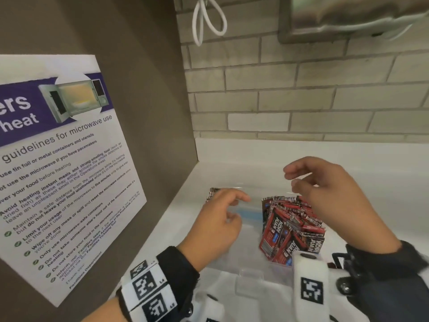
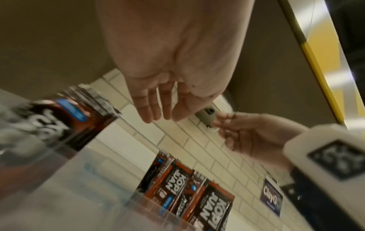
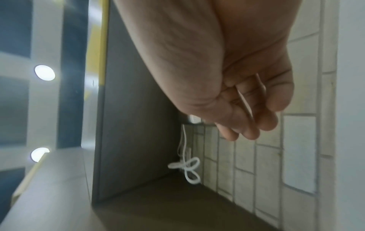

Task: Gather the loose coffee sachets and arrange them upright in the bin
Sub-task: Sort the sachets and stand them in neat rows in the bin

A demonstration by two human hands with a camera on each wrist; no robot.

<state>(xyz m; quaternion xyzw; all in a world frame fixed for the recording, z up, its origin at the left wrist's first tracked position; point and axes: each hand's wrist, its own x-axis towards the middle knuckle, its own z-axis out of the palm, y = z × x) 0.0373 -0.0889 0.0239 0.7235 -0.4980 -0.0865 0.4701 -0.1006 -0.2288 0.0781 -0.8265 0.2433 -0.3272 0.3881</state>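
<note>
A clear plastic bin [image 1: 250, 274] stands on the white counter. Several red and black coffee sachets [image 1: 291, 226] stand packed upright in its right part; they also show in the left wrist view, sachets [image 2: 187, 193]. A second small stack of sachets [image 1: 213, 193] shows at the bin's far left corner, behind my left hand. My left hand [image 1: 239, 208] hovers over the bare left part of the bin with relaxed fingers [image 2: 158, 115], holding nothing. My right hand [image 1: 291, 177] hangs above the packed sachets, its fingers [image 3: 247, 132] loosely curled and empty.
A brown side panel with a microwave guidelines poster [image 1: 58, 170] closes off the left. A tiled wall [image 1: 301, 101] runs behind the counter [image 1: 371, 182]. A looped white cable [image 1: 209, 22] and a metal dispenser [image 1: 348, 17] hang above.
</note>
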